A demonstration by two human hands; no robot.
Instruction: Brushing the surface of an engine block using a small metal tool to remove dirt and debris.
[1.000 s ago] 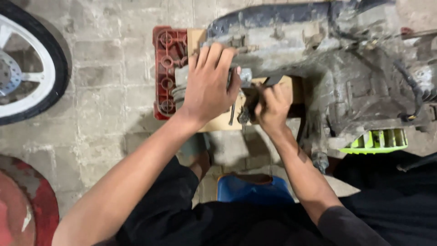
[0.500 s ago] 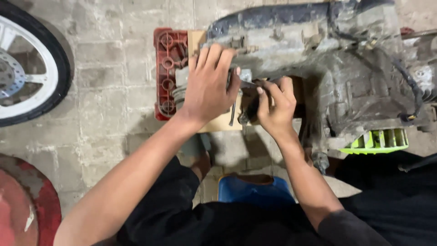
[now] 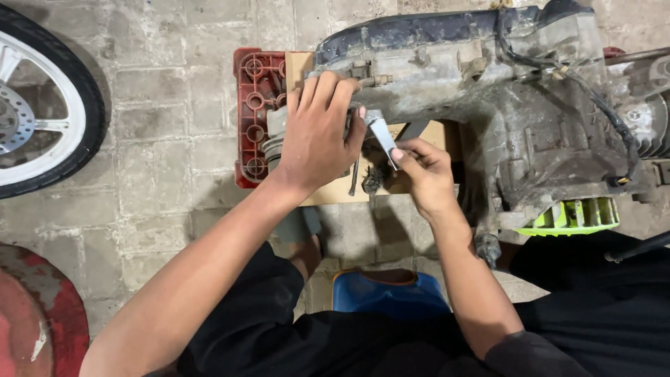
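A dirty grey scooter engine (image 3: 502,105) lies across a red plastic crate (image 3: 252,115) and a sheet of cardboard (image 3: 335,192). My left hand (image 3: 317,132) is pressed flat over the engine's left end, fingers spread on the casing. My right hand (image 3: 422,174) pinches a flat grey metal tool (image 3: 382,138) whose tip reaches up to the casing beside my left fingers. A loose bolt (image 3: 354,178) and a small dark part (image 3: 372,180) lie on the cardboard between my hands.
A wheel with a white rim (image 3: 38,112) lies at the upper left. A red round object (image 3: 31,314) sits at the lower left. A blue stool (image 3: 387,293) is under me. A bright green fan cover (image 3: 576,215) sticks out below the engine on the paved floor.
My right hand has drawn down and away from the casing and now holds the flat grey tool angled up toward it. My left hand has stayed pressed on the engine.
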